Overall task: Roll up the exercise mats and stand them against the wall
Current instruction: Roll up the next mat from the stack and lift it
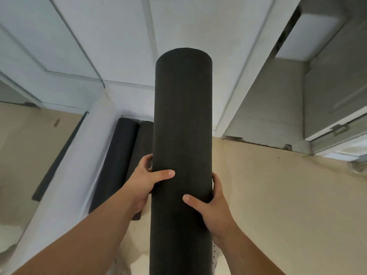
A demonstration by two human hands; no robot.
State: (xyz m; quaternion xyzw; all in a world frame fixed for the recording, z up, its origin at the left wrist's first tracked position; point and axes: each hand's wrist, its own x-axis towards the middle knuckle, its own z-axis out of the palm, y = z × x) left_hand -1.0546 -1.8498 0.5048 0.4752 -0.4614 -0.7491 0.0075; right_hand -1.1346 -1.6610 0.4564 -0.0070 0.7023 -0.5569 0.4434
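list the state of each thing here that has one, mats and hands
large dark grey rolled foam mat: fully rolled, held in both hands
left hand: grips the held mat's left side
right hand: grips its right side
second dark rolled mat: rolled, set against the white wall
third dark rolled mat: rolled, beside the second, partly hidden behind the held mat

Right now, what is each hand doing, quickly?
Left hand: grips the rolled black mat, thumb across its front.
Right hand: grips the same mat from the other side.
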